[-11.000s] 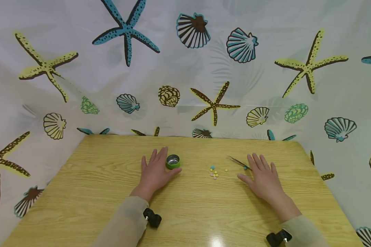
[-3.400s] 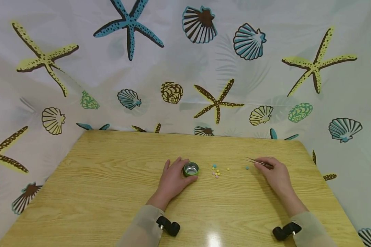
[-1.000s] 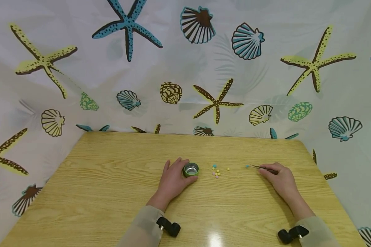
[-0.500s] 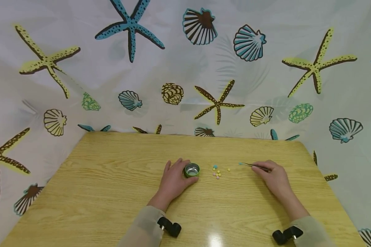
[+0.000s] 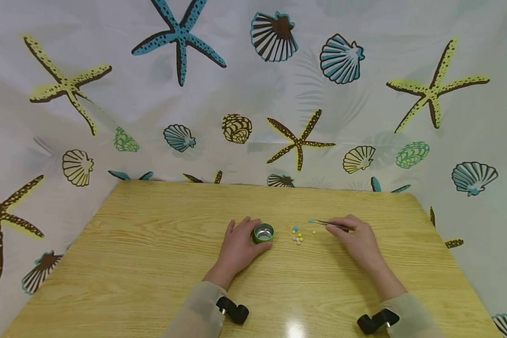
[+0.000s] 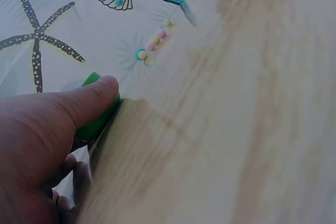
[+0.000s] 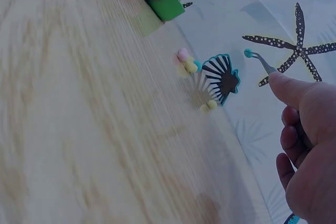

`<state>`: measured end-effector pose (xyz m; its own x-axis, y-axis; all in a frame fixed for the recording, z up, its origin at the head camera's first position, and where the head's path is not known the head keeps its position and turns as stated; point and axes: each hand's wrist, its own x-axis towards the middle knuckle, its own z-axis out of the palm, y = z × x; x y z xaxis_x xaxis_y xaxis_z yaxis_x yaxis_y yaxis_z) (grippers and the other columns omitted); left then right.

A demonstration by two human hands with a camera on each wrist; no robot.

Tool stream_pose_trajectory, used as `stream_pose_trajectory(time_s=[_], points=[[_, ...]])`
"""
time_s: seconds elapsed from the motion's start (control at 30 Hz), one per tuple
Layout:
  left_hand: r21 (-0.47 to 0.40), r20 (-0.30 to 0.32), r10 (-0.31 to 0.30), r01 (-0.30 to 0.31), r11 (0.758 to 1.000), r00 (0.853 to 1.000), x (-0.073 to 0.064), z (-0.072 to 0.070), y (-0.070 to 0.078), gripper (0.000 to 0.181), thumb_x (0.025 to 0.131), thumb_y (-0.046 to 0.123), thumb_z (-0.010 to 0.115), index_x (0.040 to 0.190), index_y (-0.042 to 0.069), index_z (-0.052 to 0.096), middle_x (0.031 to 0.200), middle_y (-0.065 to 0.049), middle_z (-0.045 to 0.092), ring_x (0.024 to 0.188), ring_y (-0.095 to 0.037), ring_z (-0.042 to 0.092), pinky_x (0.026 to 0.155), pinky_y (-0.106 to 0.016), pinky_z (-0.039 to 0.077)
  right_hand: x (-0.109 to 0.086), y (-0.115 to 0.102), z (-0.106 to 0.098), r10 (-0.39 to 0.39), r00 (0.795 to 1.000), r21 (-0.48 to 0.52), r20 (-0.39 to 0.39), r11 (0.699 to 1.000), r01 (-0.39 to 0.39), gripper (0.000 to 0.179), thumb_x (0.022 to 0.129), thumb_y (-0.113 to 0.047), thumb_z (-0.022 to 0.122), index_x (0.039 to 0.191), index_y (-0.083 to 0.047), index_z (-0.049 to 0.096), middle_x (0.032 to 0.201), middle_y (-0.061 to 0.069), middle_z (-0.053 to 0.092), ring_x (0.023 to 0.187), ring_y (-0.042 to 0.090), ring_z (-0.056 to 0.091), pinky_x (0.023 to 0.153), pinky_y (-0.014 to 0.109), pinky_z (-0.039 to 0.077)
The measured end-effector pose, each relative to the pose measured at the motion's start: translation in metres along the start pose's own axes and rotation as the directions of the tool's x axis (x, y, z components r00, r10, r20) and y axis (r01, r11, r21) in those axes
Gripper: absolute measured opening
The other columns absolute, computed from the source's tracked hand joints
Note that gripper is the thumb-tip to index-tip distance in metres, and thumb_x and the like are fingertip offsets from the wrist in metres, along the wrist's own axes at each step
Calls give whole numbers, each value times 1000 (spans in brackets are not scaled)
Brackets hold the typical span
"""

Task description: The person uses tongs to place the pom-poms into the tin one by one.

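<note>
My left hand (image 5: 239, 249) holds a small round green tin (image 5: 264, 233) with a silvery inside, its thumb and fingers on opposite sides of the wall. Pinched in my right hand (image 5: 358, 238) are tweezers (image 5: 323, 222) with a bent tip, pointing left. A small blue bead (image 7: 248, 53) is caught at that tip, raised above the table in the right wrist view. On the wood between tin and tweezers lies a loose cluster of yellow and pink beads (image 5: 298, 239), with another blue bead (image 5: 295, 228) at its far side. One yellow bead (image 5: 314, 232) sits apart, to the right.
The wooden table (image 5: 152, 263) reaches back to a white curtain (image 5: 219, 89) printed with starfish and shells, which also hangs along both sides. A black wrist camera (image 5: 233, 311) is strapped to each sleeve.
Earlier, both hands lay flat and the tweezers rested on the table. Since then the left hand has gripped the tin and shifted it right; the tweezers have lifted a blue bead and moved left.
</note>
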<state>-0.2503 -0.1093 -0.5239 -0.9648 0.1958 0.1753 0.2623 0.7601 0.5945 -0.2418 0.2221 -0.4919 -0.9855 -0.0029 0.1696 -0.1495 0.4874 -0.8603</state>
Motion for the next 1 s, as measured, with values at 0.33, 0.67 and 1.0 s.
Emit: stream_pose_trajectory(time_s=[0.33,0.67,1.0], points=[[-2,-2,9,-9,1000,1000,-2,-2,1,73,95,40,91,152,4,64,155,-16,63,157,-37,44,135,-61,11,3,-16,26,-23,999,45,28,999,22,22,104,-28,83,120,-13,87,106,4,75,94,21,66,75,27,55],[-3,2,6,-6,1000,1000,-2,-2,1,73,95,40,91,152,4,64,156,-17,63,158,-37,44,135,-61,11,4,-30,50,-35,998,60,54,998,32,19,101,-25,85,118,-15,88,103,2,74,92,22,64,71,29,52],[0,8,3,-3,1000,1000,-2,-2,1,73,95,41,90,153,5,63,157,-16,62,158,-36,43,136,-60,10,4,-36,72,-46,995,89,85,995,38,18,101,-19,85,116,-12,88,100,2,73,87,20,68,69,27,55]])
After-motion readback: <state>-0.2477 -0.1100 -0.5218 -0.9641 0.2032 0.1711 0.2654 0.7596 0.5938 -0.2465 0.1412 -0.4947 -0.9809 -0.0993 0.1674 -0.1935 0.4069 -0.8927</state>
